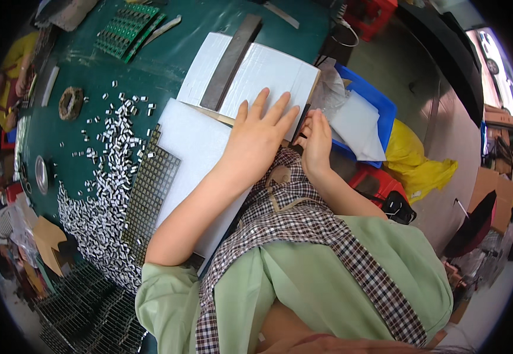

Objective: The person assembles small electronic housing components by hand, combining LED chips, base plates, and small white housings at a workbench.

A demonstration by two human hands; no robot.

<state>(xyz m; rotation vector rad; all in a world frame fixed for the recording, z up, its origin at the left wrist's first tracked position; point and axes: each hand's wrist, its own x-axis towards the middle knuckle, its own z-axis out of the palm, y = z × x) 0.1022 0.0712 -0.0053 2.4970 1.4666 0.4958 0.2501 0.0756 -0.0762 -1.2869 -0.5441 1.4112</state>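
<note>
My left hand (pixel 261 137) lies with spread fingers on a white, film-covered board (pixel 271 68) at the table's near right. Across the board's left part rests a long dark grey bar (pixel 231 62). My right hand (pixel 316 141) is at the board's right edge, its fingers curled and closed beside a narrow dark strip (pixel 301 125). What sits between those fingers is hidden. Under my left forearm is a white foam sheet (pixel 194 133), partly covering a dark plate with a grid of small cells (pixel 153 194).
Many small silvery parts (pixel 100 230) are heaped left of the grid plate. Green circuit boards (pixel 127 29), a tape roll (pixel 71 103) and a round metal dish (pixel 42 174) lie farther off. Right of the table stands a blue bin (pixel 386 112) with foam sheets, beside a yellow bag (pixel 416 156).
</note>
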